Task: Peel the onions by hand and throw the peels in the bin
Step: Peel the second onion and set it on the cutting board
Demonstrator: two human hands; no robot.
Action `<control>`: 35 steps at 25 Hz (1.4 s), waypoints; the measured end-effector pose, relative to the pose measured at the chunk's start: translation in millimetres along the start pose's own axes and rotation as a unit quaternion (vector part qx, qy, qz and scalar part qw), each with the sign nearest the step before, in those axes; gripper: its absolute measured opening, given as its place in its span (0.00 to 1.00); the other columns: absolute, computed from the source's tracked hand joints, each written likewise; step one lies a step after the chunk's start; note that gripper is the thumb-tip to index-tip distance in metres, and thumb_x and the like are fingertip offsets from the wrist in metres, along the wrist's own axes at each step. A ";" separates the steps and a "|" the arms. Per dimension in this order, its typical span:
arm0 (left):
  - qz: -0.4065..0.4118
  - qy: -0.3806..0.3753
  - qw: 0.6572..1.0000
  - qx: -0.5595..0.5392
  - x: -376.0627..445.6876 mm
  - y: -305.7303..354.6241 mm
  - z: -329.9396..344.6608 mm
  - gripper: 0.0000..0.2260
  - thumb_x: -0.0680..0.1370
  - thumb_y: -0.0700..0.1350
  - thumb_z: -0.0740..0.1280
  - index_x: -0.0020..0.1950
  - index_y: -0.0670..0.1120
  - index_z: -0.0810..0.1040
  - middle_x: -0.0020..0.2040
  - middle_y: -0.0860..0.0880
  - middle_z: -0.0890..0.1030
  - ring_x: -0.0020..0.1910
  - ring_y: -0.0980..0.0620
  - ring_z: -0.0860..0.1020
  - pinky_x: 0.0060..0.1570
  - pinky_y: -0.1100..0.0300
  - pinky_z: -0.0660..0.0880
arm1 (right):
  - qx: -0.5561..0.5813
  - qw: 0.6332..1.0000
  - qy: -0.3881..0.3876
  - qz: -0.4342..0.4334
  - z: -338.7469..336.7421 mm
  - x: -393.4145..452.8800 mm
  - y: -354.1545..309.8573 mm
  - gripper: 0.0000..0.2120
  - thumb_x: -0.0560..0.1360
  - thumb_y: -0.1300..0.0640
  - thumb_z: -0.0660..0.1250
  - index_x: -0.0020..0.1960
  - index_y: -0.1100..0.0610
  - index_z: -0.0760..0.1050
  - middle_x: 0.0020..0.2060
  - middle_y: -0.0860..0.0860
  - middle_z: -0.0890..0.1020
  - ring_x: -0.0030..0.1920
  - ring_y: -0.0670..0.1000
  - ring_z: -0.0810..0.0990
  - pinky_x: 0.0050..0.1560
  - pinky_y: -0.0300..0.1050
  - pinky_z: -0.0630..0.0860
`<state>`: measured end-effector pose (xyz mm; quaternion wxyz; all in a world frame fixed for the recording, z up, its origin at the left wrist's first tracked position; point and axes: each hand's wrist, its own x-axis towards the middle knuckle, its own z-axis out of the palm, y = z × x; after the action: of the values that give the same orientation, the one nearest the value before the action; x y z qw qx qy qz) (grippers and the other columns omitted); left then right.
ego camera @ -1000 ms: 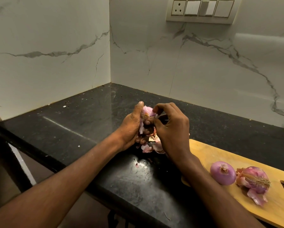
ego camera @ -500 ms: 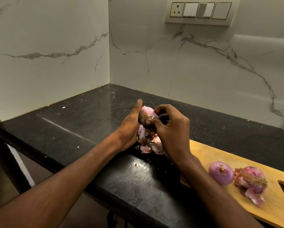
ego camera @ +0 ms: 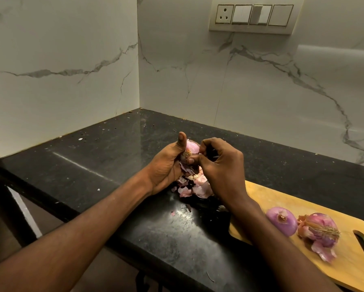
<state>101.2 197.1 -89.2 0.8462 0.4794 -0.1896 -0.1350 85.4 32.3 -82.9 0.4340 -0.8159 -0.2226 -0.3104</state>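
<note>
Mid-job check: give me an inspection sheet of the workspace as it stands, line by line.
Surface: black counter, speckled with small crumbs; wooden board at its right edge.
Job's things: one onion held in both hands; peeled onion and half-peeled onion lie on the board; no bin in view.
Clutter: peel pile on the counter under the hands; a few scraps nearer the front edge.
Grips: left hand cups the onion, thumb up; right hand pinches at its skin.
Cables: nothing seen.
Surroundings: marble walls meeting in a corner; switch panel with a socket up on the back wall.
</note>
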 end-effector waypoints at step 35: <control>-0.029 0.040 0.998 0.029 -3.7 -2.4 5.6 0.24 0.88 0.54 0.54 0.63 0.34 0.77 0.48 0.40 0.82 0.50 0.46 0.80 0.62 0.50 0.78 | -0.109 0.992 0.015 -0.056 2.4 1.3 -3.6 0.08 0.74 0.64 0.76 0.51 0.56 0.81 0.47 0.47 0.81 0.43 0.46 0.79 0.44 0.48 0.82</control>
<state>95.2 193.2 -89.4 0.8346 0.5139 -0.1457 -0.1348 84.7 36.4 -80.9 0.3281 -0.8397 -0.2265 -0.3688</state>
